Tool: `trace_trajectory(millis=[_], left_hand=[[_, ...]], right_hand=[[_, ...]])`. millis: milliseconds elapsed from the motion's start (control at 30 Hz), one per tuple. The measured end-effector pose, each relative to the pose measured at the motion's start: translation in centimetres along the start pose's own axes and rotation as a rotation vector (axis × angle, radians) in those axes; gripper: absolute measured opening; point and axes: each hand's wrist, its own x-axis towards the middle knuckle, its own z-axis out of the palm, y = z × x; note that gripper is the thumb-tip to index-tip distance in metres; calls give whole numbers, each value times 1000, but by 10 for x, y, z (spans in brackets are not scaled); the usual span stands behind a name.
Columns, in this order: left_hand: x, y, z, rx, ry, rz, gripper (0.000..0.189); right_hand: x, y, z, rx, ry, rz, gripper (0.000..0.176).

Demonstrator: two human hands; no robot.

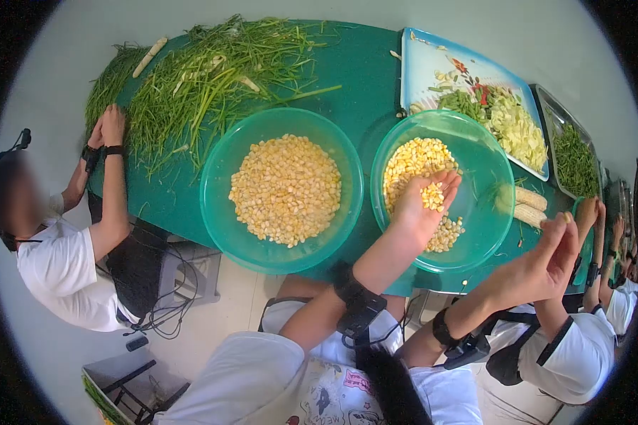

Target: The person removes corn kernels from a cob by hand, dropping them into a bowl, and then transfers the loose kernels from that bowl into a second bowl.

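Over the right bowl (489, 177), my left hand (422, 205) lies open and cupped, with corn kernels (432, 195) on the palm. Right hand (539, 269) sits at 4 o'clock off the rim — grip cannot be told. Step, I judge: checking kernels. Next move calls for a level palm.

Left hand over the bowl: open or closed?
Open: left hand is palm up, fingers loosely cupped, corn kernels resting in the palm above the right-hand bowl.

Glossy, translucent green plastic bowls (223, 237) hold matt corn kernels (287, 188) on a smooth green tabletop (376, 78).
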Motion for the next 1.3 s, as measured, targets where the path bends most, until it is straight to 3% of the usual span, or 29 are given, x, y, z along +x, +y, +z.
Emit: trace_trajectory(millis=[67,100,133,167,233,300,333,400,500,800,867,900,933,1000,1033,1167,1300], left_hand=[[-3,-1,3,157,43,40,23],[-6,-3,-2,161,37,41,23],[-10,-6,-11,160,-159,55,24],[-11,-6,-15,159,-356,66,26],[-7,-3,-7,275,-292,63,27],[-5,-4,-7,476,-121,58,28],[3,-4,-18,530,-224,113,29],[-12,-1,-1,340,0,-79,29],[-13,-4,4,330,43,28,27],[-13,3,-4,373,26,70,28],[-13,0,-3,336,50,81,29],[-10,-6,-1,296,71,94,29],[-9,-6,-2,299,69,89,29],[-4,-2,-7,384,3,96,29],[-1,1,-13,330,-95,57,29],[-3,0,-2,345,-13,56,30],[2,-1,-9,254,-47,77,27]], right_hand=[[-23,-31,18,52,-300,37,12],[-33,-43,29,97,-632,5,12],[-38,-51,36,140,-964,-29,13],[-43,-46,36,142,-958,-33,13],[-57,-25,40,-42,-1102,-142,17],[-53,-12,35,-80,-1022,-46,19],[-51,-5,29,-129,-938,48,21],[-48,8,21,-260,-987,48,22],[-53,20,18,-373,-1052,46,24],[-57,23,22,-265,-1084,222,24],[-57,24,20,-378,-1106,-13,19],[-58,31,23,-372,-1011,-160,18],[-56,34,23,-375,-1005,-159,18],[-54,37,24,-254,-1037,16,17],[-51,40,23,-275,-1027,-3,14],[-42,37,15,-210,-960,173,12],[-28,42,2,-193,-826,200,9]])
